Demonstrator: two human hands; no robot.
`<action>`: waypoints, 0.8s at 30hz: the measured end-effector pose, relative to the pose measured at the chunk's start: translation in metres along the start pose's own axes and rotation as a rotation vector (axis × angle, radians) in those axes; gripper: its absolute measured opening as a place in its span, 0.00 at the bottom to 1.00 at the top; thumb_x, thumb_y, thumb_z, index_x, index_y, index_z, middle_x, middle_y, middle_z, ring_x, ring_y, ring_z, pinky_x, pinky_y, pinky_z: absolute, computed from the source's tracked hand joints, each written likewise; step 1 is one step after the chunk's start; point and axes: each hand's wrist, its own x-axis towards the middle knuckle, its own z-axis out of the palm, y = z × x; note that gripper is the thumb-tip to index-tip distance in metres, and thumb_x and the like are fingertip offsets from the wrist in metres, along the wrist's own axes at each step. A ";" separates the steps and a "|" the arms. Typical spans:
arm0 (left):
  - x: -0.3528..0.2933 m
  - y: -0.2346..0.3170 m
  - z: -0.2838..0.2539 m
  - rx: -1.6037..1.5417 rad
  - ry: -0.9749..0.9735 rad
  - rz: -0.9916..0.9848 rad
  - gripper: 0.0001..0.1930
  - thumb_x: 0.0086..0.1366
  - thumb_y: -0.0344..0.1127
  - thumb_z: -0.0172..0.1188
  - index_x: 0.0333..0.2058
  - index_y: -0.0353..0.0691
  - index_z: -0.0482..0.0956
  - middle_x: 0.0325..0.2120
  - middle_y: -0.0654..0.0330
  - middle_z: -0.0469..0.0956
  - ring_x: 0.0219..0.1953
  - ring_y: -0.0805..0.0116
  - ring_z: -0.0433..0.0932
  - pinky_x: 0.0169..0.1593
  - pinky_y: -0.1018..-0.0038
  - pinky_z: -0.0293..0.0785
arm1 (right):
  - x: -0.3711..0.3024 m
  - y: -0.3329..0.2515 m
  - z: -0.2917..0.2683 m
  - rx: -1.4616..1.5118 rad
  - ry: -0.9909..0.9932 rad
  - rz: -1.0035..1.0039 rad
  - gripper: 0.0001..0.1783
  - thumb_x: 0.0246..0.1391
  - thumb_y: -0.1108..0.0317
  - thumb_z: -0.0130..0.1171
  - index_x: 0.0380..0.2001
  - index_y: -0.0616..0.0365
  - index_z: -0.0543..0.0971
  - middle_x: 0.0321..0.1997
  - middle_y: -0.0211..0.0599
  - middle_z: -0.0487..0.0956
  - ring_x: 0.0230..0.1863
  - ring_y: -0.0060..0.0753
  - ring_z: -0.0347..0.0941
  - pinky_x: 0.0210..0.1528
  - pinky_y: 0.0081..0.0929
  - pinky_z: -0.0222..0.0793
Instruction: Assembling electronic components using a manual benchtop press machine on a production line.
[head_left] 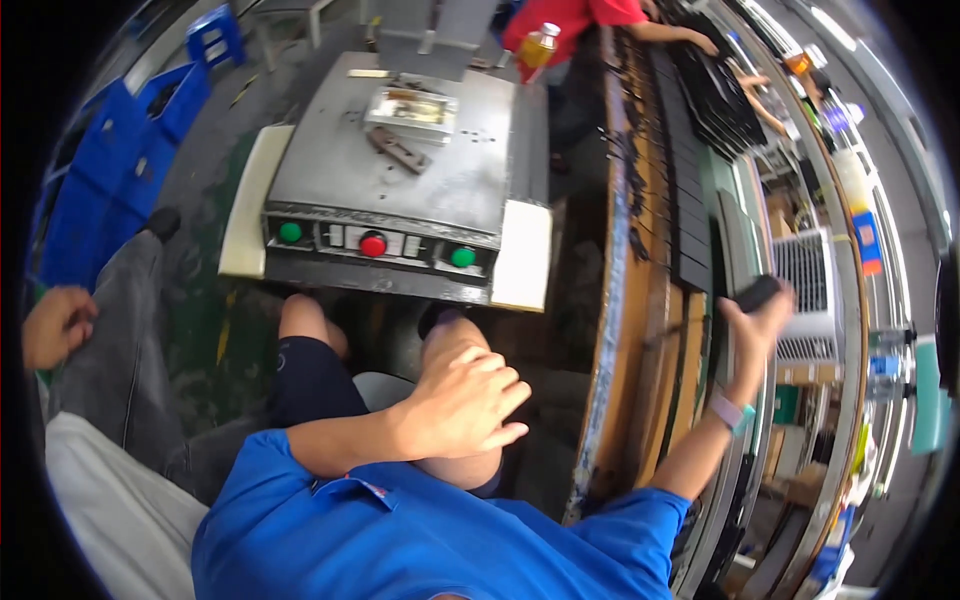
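Note:
My left hand (470,395) rests on my bare knee, palm down. Its fingers are loosely bent and a little apart, and nothing shows in them. Stretched out to the right over the bench, my right hand (762,322) has its fingers round a small dark rounded block (757,294). The hand partly hides this piece, and its exact kind is not clear. Beside it on the bench runs a row of flat black pieces (690,235). In front of my knees stands a grey metal press table (330,160) with two green buttons and a red one.
On the press table lie a metal fixture block (412,112) and a brown bar (398,150). Blue bins (120,170) stand at the left. Close on my left is another person's hand (58,327). A person in red (570,30) reaches toward stacked black trays (712,95).

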 end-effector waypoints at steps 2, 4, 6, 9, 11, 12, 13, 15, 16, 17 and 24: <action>-0.001 -0.008 -0.001 -0.092 -0.029 0.003 0.16 0.56 0.48 0.63 0.31 0.39 0.77 0.29 0.56 0.77 0.39 0.57 0.76 0.49 0.63 0.68 | 0.033 -0.004 -0.021 0.657 0.240 0.084 0.38 0.44 0.61 0.71 0.57 0.60 0.65 0.50 0.47 0.70 0.45 0.37 0.73 0.43 0.26 0.74; 0.002 -0.019 -0.003 -0.324 -0.095 0.100 0.16 0.57 0.48 0.63 0.31 0.39 0.77 0.29 0.55 0.77 0.38 0.56 0.76 0.48 0.62 0.69 | 0.061 -0.047 -0.069 0.796 0.201 0.211 0.34 0.48 0.62 0.68 0.57 0.59 0.66 0.48 0.43 0.71 0.41 0.33 0.73 0.37 0.23 0.73; 0.003 -0.030 -0.004 -0.362 -0.083 0.085 0.16 0.57 0.47 0.63 0.31 0.38 0.77 0.29 0.55 0.77 0.38 0.55 0.76 0.48 0.62 0.69 | 0.067 -0.083 -0.076 0.930 0.162 0.343 0.30 0.52 0.64 0.65 0.56 0.58 0.66 0.47 0.40 0.72 0.36 0.30 0.73 0.31 0.20 0.72; -0.006 -0.037 -0.006 -0.430 -0.024 0.017 0.15 0.58 0.46 0.62 0.30 0.38 0.77 0.29 0.55 0.78 0.38 0.55 0.75 0.47 0.62 0.69 | 0.080 -0.143 -0.032 1.145 -0.385 0.393 0.28 0.56 0.67 0.64 0.57 0.57 0.65 0.42 0.31 0.72 0.33 0.18 0.69 0.26 0.16 0.67; -0.003 -0.034 -0.004 -0.464 -0.031 0.019 0.14 0.58 0.44 0.61 0.30 0.38 0.76 0.29 0.56 0.77 0.38 0.55 0.75 0.47 0.62 0.69 | 0.076 -0.195 0.014 1.291 -0.473 0.197 0.26 0.58 0.69 0.62 0.57 0.57 0.65 0.39 0.29 0.72 0.31 0.17 0.68 0.26 0.15 0.67; -0.004 -0.035 -0.004 -0.478 -0.029 0.012 0.13 0.59 0.43 0.61 0.30 0.37 0.76 0.29 0.56 0.77 0.38 0.55 0.75 0.46 0.61 0.69 | 0.077 -0.230 0.036 1.441 -0.467 0.120 0.26 0.59 0.70 0.61 0.57 0.57 0.65 0.39 0.29 0.73 0.31 0.17 0.69 0.26 0.16 0.67; -0.003 -0.036 -0.004 -0.477 -0.020 0.013 0.13 0.59 0.43 0.61 0.30 0.37 0.76 0.29 0.56 0.77 0.38 0.55 0.75 0.46 0.61 0.69 | 0.082 -0.251 0.056 1.477 -0.551 0.133 0.27 0.59 0.70 0.61 0.59 0.58 0.64 0.39 0.30 0.72 0.31 0.17 0.69 0.27 0.16 0.67; -0.002 -0.037 -0.005 -0.515 -0.029 0.000 0.12 0.59 0.42 0.61 0.30 0.37 0.76 0.28 0.56 0.77 0.38 0.54 0.75 0.46 0.61 0.69 | 0.090 -0.295 0.103 1.545 -0.653 0.111 0.29 0.59 0.70 0.61 0.61 0.59 0.63 0.40 0.29 0.73 0.34 0.16 0.69 0.29 0.16 0.67; -0.003 -0.037 -0.006 -0.532 -0.030 -0.009 0.12 0.59 0.41 0.61 0.30 0.37 0.77 0.28 0.56 0.77 0.38 0.54 0.75 0.46 0.61 0.69 | 0.093 -0.318 0.124 1.571 -0.668 0.080 0.30 0.59 0.70 0.61 0.62 0.60 0.64 0.40 0.29 0.74 0.36 0.16 0.69 0.30 0.16 0.67; -0.003 -0.040 -0.006 -0.527 -0.022 -0.016 0.12 0.59 0.41 0.61 0.30 0.37 0.77 0.28 0.56 0.77 0.38 0.54 0.75 0.46 0.61 0.69 | 0.098 -0.336 0.143 1.576 -0.673 0.069 0.30 0.59 0.70 0.61 0.62 0.60 0.64 0.40 0.29 0.74 0.36 0.16 0.69 0.30 0.16 0.67; -0.013 -0.046 -0.005 -0.608 0.058 -0.011 0.11 0.60 0.41 0.60 0.31 0.37 0.77 0.30 0.56 0.78 0.39 0.55 0.75 0.48 0.61 0.68 | 0.135 -0.436 0.179 0.958 -0.046 -0.730 0.35 0.58 0.60 0.62 0.65 0.54 0.62 0.55 0.46 0.72 0.52 0.47 0.73 0.49 0.36 0.71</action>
